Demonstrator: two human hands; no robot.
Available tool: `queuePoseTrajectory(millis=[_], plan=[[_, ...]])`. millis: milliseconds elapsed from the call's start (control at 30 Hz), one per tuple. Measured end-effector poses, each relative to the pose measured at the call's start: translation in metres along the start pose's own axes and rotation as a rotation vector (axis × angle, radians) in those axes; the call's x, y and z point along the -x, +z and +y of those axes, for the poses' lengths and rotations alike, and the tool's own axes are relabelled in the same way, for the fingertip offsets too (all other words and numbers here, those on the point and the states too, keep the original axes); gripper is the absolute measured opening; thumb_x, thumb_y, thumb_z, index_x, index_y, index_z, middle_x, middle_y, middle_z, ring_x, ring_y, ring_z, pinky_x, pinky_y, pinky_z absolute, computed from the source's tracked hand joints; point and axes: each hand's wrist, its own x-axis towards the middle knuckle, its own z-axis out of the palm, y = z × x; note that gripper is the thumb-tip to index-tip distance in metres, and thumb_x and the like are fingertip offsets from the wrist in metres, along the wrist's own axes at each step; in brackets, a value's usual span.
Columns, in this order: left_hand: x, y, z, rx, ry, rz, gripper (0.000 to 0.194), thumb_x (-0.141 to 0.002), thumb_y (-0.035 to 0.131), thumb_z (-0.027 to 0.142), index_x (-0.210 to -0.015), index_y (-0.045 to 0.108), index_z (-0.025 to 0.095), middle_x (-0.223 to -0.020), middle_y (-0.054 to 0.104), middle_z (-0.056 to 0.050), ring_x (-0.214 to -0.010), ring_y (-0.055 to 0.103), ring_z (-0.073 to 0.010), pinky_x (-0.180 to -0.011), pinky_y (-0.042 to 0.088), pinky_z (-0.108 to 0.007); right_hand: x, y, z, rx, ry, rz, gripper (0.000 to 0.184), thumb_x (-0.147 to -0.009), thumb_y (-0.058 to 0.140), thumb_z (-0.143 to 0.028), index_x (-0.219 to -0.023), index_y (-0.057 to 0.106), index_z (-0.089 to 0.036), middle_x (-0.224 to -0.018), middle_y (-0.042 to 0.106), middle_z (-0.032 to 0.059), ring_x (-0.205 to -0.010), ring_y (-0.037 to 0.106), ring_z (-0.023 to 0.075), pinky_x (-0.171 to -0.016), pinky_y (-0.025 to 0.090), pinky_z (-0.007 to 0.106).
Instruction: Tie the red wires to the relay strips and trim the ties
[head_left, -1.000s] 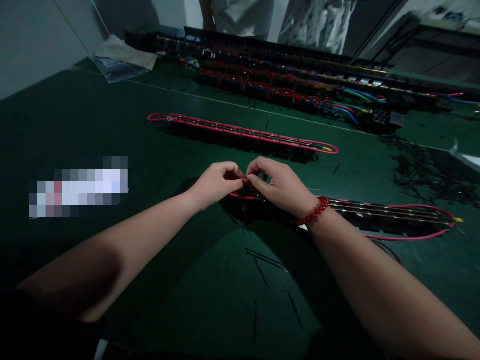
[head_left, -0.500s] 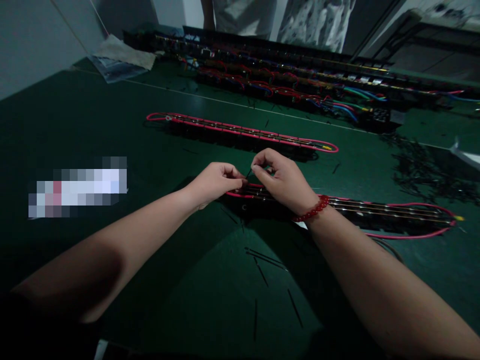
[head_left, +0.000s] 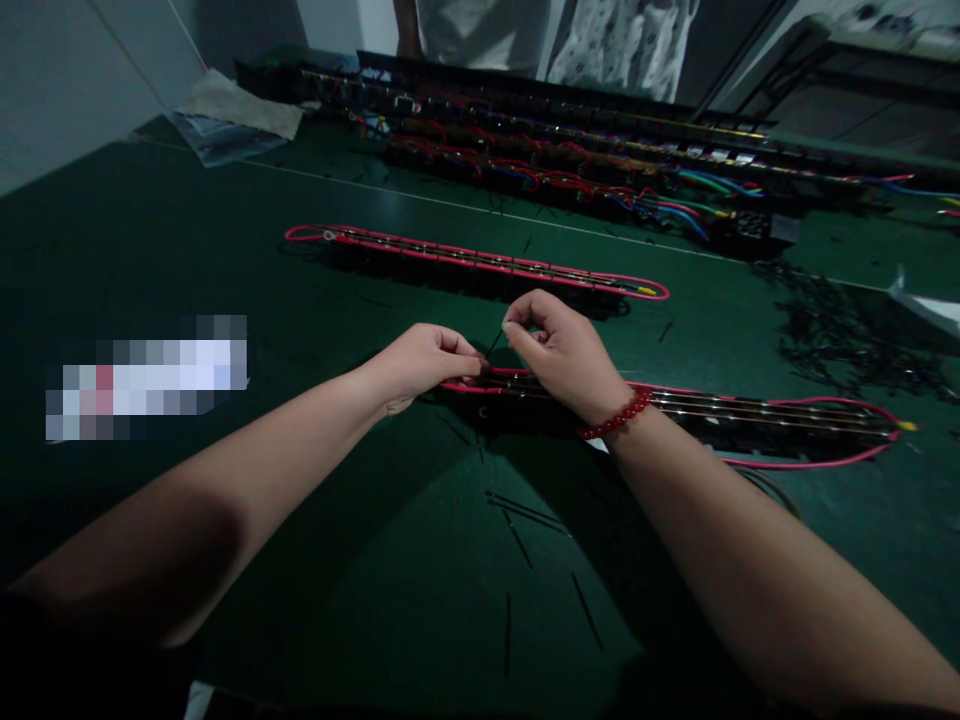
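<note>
My right hand [head_left: 559,350] pinches the free end of a thin black cable tie [head_left: 495,341]. The tie slants down toward the fingertips of my left hand [head_left: 427,362]. That hand is closed on the left end of a long black strip [head_left: 757,425] with metal rods along it, where a red wire [head_left: 810,464] loops around. What lies directly under the left fingertips is hidden. The strip rests on the green table [head_left: 337,570], and its far right end carries a yellow tip [head_left: 908,427].
Behind my hands lies a similar strip with a red wire [head_left: 480,262]. Several loose cable ties [head_left: 529,512] lie in front, and a dark pile of them [head_left: 840,330] is at right. Wired assemblies [head_left: 540,165] line the back. A person's clothing [head_left: 622,45] shows beyond the table.
My right hand has drawn slightly up from my left, and more of the cable tie shows between them. The whole view has shifted a little.
</note>
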Motion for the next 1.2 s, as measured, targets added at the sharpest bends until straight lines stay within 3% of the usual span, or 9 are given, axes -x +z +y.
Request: queuePoseTrajectory(millis=[300, 467, 567, 700, 833, 1000, 1200], plan=[[0.001, 0.003, 0.000, -0.011, 0.012, -0.014, 0.015, -0.077, 0.065, -0.001, -0.067, 0.066, 0.011, -0.059, 0.064, 0.001, -0.054, 0.057, -0.0061, -0.056, 0.044, -0.017, -0.002, -0.001, 0.007, -0.101, 0.028, -0.074, 0.008, -0.085, 0.059, -0.022, -0.092, 0.061, -0.018, -0.088, 0.066, 0.0037, -0.084, 0.061, 0.0171, -0.073, 0.048, 0.032], [0.003, 0.003, -0.002, -0.002, 0.006, 0.015, 0.012, -0.075, 0.068, 0.001, -0.070, 0.068, 0.012, -0.063, 0.067, -0.001, -0.058, 0.062, -0.0091, -0.059, 0.046, -0.020, -0.002, -0.030, -0.014, -0.032, 0.006, 0.062, 0.014, -0.084, 0.062, -0.018, -0.097, 0.063, -0.019, -0.095, 0.068, 0.0043, -0.090, 0.064, 0.0178, -0.081, 0.051, 0.035], [0.001, 0.000, -0.005, -0.006, 0.009, 0.006, 0.008, -0.074, 0.072, 0.005, -0.071, 0.069, 0.012, -0.066, 0.069, -0.002, -0.060, 0.063, -0.0113, -0.063, 0.049, -0.023, 0.007, -0.051, -0.037, -0.023, 0.018, 0.079, 0.010, -0.084, 0.063, -0.019, -0.093, 0.063, -0.020, -0.091, 0.067, 0.0029, -0.085, 0.064, 0.0166, -0.079, 0.052, 0.033], [-0.001, -0.003, -0.009, -0.012, 0.016, -0.005, 0.005, -0.076, 0.072, 0.010, -0.072, 0.071, 0.014, -0.067, 0.069, -0.003, -0.063, 0.064, -0.0117, -0.066, 0.051, -0.025, 0.033, -0.064, -0.052, 0.078, 0.051, -0.087, 0.005, -0.084, 0.064, -0.022, -0.088, 0.064, -0.020, -0.085, 0.068, 0.0024, -0.076, 0.063, 0.0167, -0.070, 0.052, 0.032], [0.000, -0.005, -0.011, -0.029, 0.056, -0.025, 0.005, -0.078, 0.073, 0.013, -0.073, 0.072, 0.015, -0.068, 0.069, -0.001, -0.064, 0.063, -0.0097, -0.068, 0.050, -0.023, 0.069, -0.067, -0.037, 0.191, 0.107, -0.264, 0.005, -0.085, 0.062, -0.023, -0.087, 0.066, -0.022, -0.082, 0.070, 0.0019, -0.072, 0.064, 0.0171, -0.064, 0.050, 0.031], [0.004, -0.003, -0.009, -0.065, 0.057, 0.003, 0.008, -0.081, 0.071, 0.016, -0.073, 0.072, 0.016, -0.071, 0.070, -0.003, -0.068, 0.065, -0.0115, -0.071, 0.052, -0.025, 0.104, -0.075, -0.008, 0.251, 0.137, -0.336, 0.008, -0.084, 0.061, -0.022, -0.088, 0.068, -0.022, -0.082, 0.071, 0.0035, -0.069, 0.064, 0.0177, -0.061, 0.051, 0.032], [0.005, 0.003, -0.009, -0.076, 0.107, 0.047, 0.009, -0.082, 0.069, 0.013, -0.073, 0.068, 0.016, -0.067, 0.066, 0.000, -0.064, 0.062, -0.0098, -0.066, 0.050, -0.023, 0.124, -0.065, -0.005, 0.212, 0.124, -0.419, 0.010, -0.086, 0.061, -0.021, -0.093, 0.068, -0.021, -0.086, 0.071, 0.0039, -0.071, 0.064, 0.0157, -0.063, 0.052, 0.029]])
